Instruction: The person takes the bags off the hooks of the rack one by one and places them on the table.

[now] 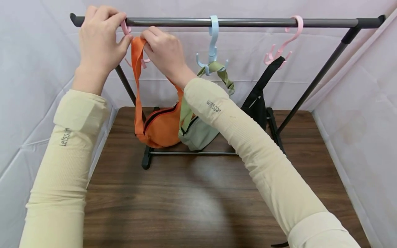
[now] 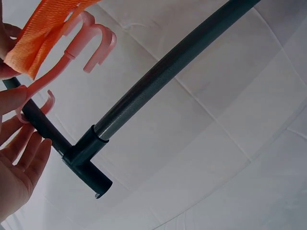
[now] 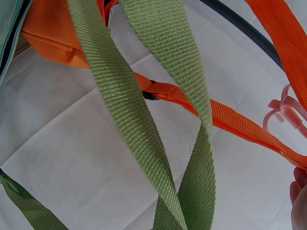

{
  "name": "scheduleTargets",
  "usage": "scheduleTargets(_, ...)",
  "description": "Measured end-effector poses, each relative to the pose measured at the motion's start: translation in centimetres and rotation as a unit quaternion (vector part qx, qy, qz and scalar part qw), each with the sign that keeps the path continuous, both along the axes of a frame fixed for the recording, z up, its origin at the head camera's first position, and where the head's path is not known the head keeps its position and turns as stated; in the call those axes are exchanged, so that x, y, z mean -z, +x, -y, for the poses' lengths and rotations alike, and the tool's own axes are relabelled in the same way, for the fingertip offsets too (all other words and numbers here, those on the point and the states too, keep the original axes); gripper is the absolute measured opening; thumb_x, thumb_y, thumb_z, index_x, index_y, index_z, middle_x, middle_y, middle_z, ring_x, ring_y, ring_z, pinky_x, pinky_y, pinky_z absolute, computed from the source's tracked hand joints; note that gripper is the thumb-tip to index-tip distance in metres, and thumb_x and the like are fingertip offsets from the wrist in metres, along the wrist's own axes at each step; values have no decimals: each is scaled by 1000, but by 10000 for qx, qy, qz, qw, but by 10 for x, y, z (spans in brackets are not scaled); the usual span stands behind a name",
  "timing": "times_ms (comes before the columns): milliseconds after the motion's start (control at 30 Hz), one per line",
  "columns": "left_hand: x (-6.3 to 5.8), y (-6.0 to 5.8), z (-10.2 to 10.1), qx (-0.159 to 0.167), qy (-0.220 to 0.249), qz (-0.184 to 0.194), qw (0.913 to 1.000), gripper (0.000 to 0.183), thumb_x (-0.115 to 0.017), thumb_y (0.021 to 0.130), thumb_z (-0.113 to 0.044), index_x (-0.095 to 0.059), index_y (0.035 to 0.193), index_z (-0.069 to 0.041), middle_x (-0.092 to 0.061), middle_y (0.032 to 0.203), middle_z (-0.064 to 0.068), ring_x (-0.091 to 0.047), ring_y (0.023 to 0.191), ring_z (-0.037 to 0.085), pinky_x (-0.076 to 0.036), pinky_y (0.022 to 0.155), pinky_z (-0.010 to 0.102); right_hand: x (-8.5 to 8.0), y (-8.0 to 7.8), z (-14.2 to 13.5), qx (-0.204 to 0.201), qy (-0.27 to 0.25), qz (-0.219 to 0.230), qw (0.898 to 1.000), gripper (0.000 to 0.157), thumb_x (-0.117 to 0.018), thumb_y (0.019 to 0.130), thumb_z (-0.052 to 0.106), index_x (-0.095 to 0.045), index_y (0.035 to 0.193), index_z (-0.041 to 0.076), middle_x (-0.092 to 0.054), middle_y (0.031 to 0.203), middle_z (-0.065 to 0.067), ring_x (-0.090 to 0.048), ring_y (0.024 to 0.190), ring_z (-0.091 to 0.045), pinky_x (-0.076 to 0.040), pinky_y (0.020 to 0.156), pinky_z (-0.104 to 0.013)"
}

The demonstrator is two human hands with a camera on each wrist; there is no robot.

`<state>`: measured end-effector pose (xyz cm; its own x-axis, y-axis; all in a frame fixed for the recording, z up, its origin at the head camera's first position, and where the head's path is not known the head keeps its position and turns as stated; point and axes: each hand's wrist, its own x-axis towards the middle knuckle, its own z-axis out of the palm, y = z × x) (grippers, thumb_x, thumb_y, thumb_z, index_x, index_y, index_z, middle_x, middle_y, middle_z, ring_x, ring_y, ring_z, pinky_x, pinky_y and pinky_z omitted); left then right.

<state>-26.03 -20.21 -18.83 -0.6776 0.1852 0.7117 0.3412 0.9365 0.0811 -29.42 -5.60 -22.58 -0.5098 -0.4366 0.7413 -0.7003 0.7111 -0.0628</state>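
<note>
At the left end of the rack's top bar (image 1: pixel 173 22), my left hand (image 1: pixel 100 41) pinches a pink hook (image 1: pixel 125 27) by its upper curve, fingertips against the bar. Its lower prongs (image 2: pixel 100 45) show in the left wrist view, partly behind orange webbing. Just to the right, my right hand (image 1: pixel 165 50) grips the looped strap (image 1: pixel 136 69) of an orange waist bag (image 1: pixel 164 127), close in front of the prongs. The bag hangs low beneath the strap, its dark zipper facing up. Green straps (image 3: pixel 129 105) cross the right wrist view in front of the orange one.
A blue hook (image 1: pixel 213 41) mid-bar carries a pale green bag (image 1: pixel 200 134), beside the orange one. Another pink hook (image 1: pixel 297 29) at right carries a black bag (image 1: pixel 258 103). The black rack stands on a brown wooden tabletop (image 1: pixel 186 193), with white sheeting (image 1: pixel 356 96) around it.
</note>
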Motion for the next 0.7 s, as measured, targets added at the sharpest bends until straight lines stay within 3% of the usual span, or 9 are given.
scheduleTargets(267, 1, 1, 1, 4, 31, 52, 10000, 29, -54, 89, -14, -62, 114, -1, -56, 113, 17, -45, 106, 35, -41, 88, 46, -5, 9, -3, -252, 78, -188, 9995, 27, -42, 97, 18, -66, 103, 8, -65, 98, 0, -61, 80, -13, -49, 73, -19)
scheduleTargets(500, 0, 0, 3, 91, 49, 123, 9999, 32, -55, 89, -13, -58, 118, 0, -53, 121, 16, -44, 110, 34, -40, 92, 46, -8, 12, -5, -261, -56, -48, 9996, 24, -45, 95, 16, -67, 102, 8, -66, 98, -1, -61, 82, -12, -48, 75, -18)
scheduleTargets(700, 5, 11, 8, 216, 490, -14, 9986, 40, -52, 89, -10, -51, 127, 0, -48, 130, 16, -43, 118, 34, -36, 101, 42, -8, 18, -5, -378, -179, 108, 9991, 21, -49, 93, 15, -68, 99, 8, -66, 94, 0, -59, 79, -12, -47, 72, -19)
